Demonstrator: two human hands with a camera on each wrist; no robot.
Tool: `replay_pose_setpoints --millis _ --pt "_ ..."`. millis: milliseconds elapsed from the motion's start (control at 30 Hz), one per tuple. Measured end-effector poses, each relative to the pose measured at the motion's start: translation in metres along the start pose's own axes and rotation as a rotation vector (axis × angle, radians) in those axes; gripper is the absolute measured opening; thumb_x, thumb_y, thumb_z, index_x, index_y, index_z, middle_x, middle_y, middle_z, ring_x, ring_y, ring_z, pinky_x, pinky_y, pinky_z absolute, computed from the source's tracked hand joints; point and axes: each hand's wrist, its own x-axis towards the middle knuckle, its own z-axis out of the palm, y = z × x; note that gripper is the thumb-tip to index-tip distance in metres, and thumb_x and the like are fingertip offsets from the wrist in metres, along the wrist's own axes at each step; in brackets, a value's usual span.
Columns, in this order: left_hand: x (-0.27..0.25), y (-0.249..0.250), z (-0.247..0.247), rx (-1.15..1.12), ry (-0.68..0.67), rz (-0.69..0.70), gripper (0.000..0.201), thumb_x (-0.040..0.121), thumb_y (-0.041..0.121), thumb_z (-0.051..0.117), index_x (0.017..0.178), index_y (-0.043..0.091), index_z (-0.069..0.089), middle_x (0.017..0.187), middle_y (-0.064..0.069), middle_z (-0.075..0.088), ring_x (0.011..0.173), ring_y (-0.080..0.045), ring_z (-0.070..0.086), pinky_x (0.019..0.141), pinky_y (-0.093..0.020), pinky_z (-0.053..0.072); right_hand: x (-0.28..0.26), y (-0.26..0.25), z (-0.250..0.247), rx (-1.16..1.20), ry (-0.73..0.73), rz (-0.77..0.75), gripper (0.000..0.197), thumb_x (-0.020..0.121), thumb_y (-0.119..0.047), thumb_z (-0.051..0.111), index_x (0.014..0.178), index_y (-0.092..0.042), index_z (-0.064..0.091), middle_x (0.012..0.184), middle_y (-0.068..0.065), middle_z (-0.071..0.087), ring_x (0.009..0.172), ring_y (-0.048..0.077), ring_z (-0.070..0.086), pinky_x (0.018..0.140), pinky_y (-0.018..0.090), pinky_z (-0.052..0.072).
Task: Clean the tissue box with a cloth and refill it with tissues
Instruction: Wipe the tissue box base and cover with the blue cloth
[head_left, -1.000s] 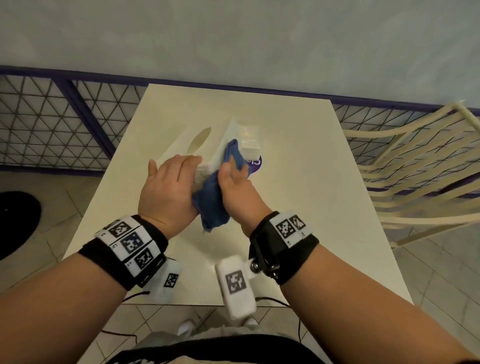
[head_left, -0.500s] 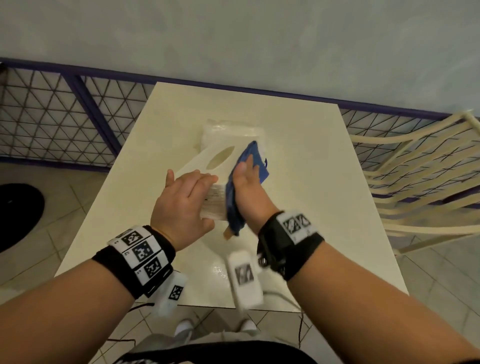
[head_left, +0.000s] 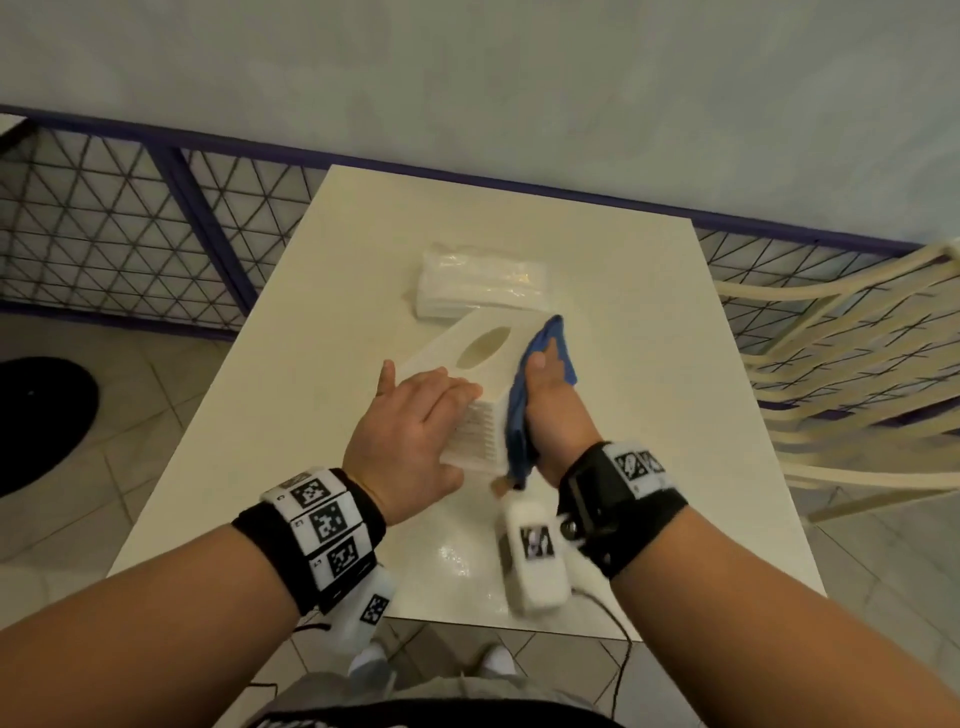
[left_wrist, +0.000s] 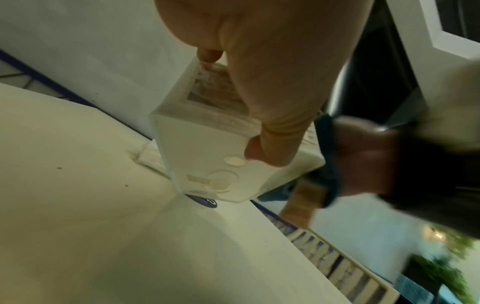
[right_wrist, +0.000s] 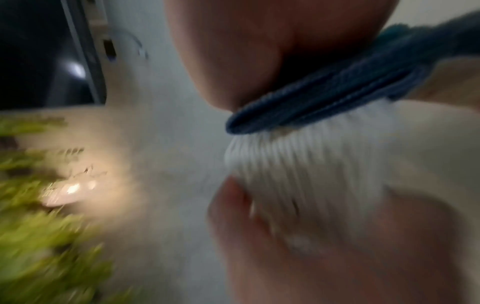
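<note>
Tissue box (head_left: 483, 374) tilted up on the table (head_left: 649, 395), steadied by left hand (head_left: 410, 441), fingers (head_left: 447, 392) flat on top, thumb under; exposes right side to blue cloth (head_left: 519, 415), pressed there under right hand (head_left: 553, 415), fingers straight; refill pack (head_left: 483, 286) waiting just behind

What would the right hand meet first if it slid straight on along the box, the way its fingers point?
Probably the tissue pack, lying just beyond the tissue box; the right hand might pass beside it, depth is unclear.

Right wrist view smeared by motion blur, right hand (head_left: 550, 415) fingers hidden behind blue cloth (head_left: 519, 415), tissue box (head_left: 483, 384) near corner covered by left hand (head_left: 410, 431)
</note>
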Motion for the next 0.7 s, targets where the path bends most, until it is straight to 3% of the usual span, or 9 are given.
replay_pose_setpoints --millis 100,167,267,333,400,467,500,600,700 --pt "0.002 -0.002 0.000 -0.032 0.016 -0.021 0.089 0.039 0.023 0.084 0.119 0.017 0.046 0.117 0.003 0.041 0.110 -0.020 0.045 0.101 -0.066 0.031 -0.025 0.008 0.016 -0.030 -0.018 -0.090 0.069 0.094 -0.061 0.021 0.152 -0.035 -0.006 0.163 -0.006 -0.009 0.151 0.014 0.001 0.123 0.041 0.010" --pt "0.001 -0.002 -0.001 -0.054 0.034 -0.014 0.085 0.042 0.024 0.080 0.120 0.017 0.046 0.117 0.001 0.045 0.111 -0.021 0.047 0.103 -0.064 0.029 -0.014 0.008 0.008 -0.025 0.011 -0.083 0.064 0.099 -0.052 0.022 0.153 -0.030 -0.007 0.163 -0.005 -0.012 0.150 0.014 -0.002 0.123 0.040 0.008" --pt "-0.001 -0.004 -0.008 -0.076 0.050 0.023 0.072 0.053 0.032 0.066 0.120 0.018 0.047 0.117 -0.004 0.055 0.114 -0.023 0.052 0.107 -0.060 0.028 0.019 -0.003 -0.019 0.015 0.099 -0.015 0.065 0.099 -0.052 0.026 0.153 -0.031 -0.004 0.164 -0.002 -0.006 0.150 0.021 0.006 0.121 0.046 0.016" --pt "-0.004 -0.008 -0.013 -0.093 0.067 0.080 0.069 0.054 0.032 0.066 0.119 0.018 0.047 0.120 -0.001 0.050 0.115 -0.020 0.052 0.109 -0.058 0.028 0.038 -0.007 -0.037 0.095 0.139 0.047 0.066 0.097 -0.052 0.032 0.153 -0.034 0.002 0.163 0.001 0.013 0.146 0.029 0.024 0.116 0.052 0.028" --pt "-0.009 -0.015 -0.018 -0.106 0.078 0.136 0.070 0.055 0.029 0.069 0.119 0.017 0.047 0.121 -0.001 0.048 0.116 -0.019 0.052 0.108 -0.058 0.030 0.051 -0.007 -0.052 0.183 0.183 0.129 0.059 0.094 -0.049 0.042 0.149 -0.033 0.025 0.148 0.004 0.042 0.128 0.033 0.049 0.106 0.053 0.041" --pt "-0.015 -0.025 -0.020 -0.107 0.068 0.186 0.070 0.056 0.027 0.071 0.120 0.015 0.046 0.121 -0.005 0.050 0.116 -0.021 0.053 0.106 -0.061 0.032 0.053 -0.012 -0.061 0.244 0.210 0.210 0.042 0.087 -0.045 0.055 0.121 -0.020 0.058 0.125 0.010 0.063 0.108 0.033 0.061 0.100 0.052 0.047" --pt "-0.018 -0.030 -0.020 -0.106 0.054 0.206 0.069 0.057 0.027 0.071 0.121 0.014 0.046 0.121 -0.007 0.051 0.117 -0.022 0.053 0.105 -0.062 0.033 0.054 -0.013 -0.065 0.272 0.226 0.261 0.032 0.084 -0.040 0.061 0.104 -0.015 0.064 0.112 0.013 0.067 0.100 0.032 0.063 0.098 0.051 0.049" --pt "-0.024 -0.047 -0.019 -0.131 -0.001 0.242 0.067 0.061 0.027 0.069 0.122 0.011 0.044 0.123 -0.009 0.047 0.120 -0.023 0.050 0.105 -0.065 0.030 0.055 -0.010 -0.067 0.381 0.193 0.405 0.023 0.077 -0.023 0.072 0.091 -0.007 0.063 0.092 0.016 0.066 0.088 0.035 0.062 0.091 0.052 0.050" --pt "-0.027 -0.062 -0.016 -0.130 -0.084 0.243 0.067 0.064 0.024 0.068 0.123 0.009 0.041 0.124 -0.010 0.048 0.128 -0.026 0.045 0.109 -0.062 0.025 0.054 -0.011 -0.060 0.385 0.232 0.465 0.016 0.072 -0.016 0.069 0.079 -0.007 0.058 0.075 0.014 0.059 0.067 0.031 0.056 0.076 0.044 0.051"
